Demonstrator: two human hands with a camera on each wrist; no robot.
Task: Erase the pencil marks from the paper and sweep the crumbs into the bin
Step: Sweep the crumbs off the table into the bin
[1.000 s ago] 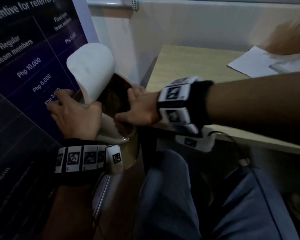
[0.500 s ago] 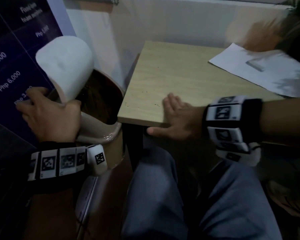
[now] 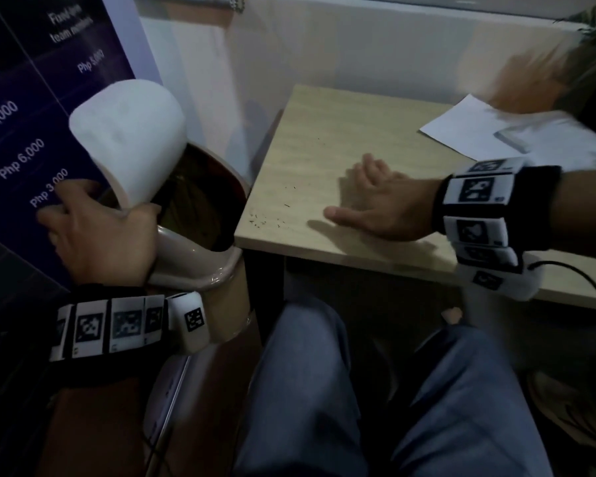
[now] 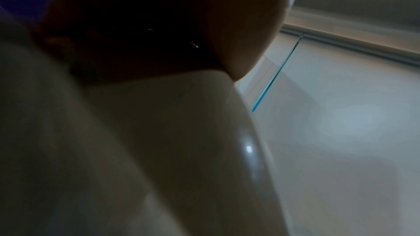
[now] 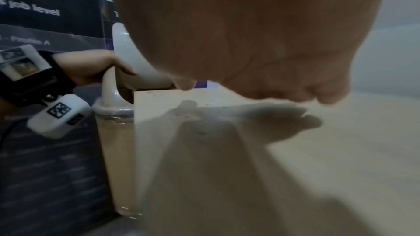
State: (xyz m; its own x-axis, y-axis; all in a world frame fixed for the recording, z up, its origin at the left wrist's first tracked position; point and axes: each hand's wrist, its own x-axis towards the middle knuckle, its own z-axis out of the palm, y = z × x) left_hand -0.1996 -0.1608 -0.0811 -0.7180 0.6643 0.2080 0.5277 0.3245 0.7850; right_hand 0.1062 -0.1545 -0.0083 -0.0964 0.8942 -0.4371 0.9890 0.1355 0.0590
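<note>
A beige bin (image 3: 221, 304) stands against the left edge of the wooden table (image 3: 341, 132). My left hand (image 3: 97, 228) grips its white swing lid (image 3: 131, 139) at the rim and holds it tipped up, so the dark mouth shows. Dark eraser crumbs (image 3: 265, 220) lie scattered near the table's front left corner. My right hand (image 3: 375, 197) is flat with straight fingers just right of them and holds nothing. In the right wrist view this hand (image 5: 261, 51) hovers slightly above its shadow, with crumbs (image 5: 181, 112) ahead. The white paper (image 3: 479, 132) lies at the back right with an eraser (image 3: 516, 137) on it.
A dark purple banner (image 3: 21, 132) stands just left of the bin. A pale wall (image 3: 358, 46) runs behind the table. My legs in grey trousers (image 3: 307, 390) are below the table's front edge. A blurred brown shape (image 3: 530, 84) sits beyond the paper.
My right hand has pulled away from the bin's mouth and moved right, back onto the table beside the crumbs. My left hand still holds the lid up.
</note>
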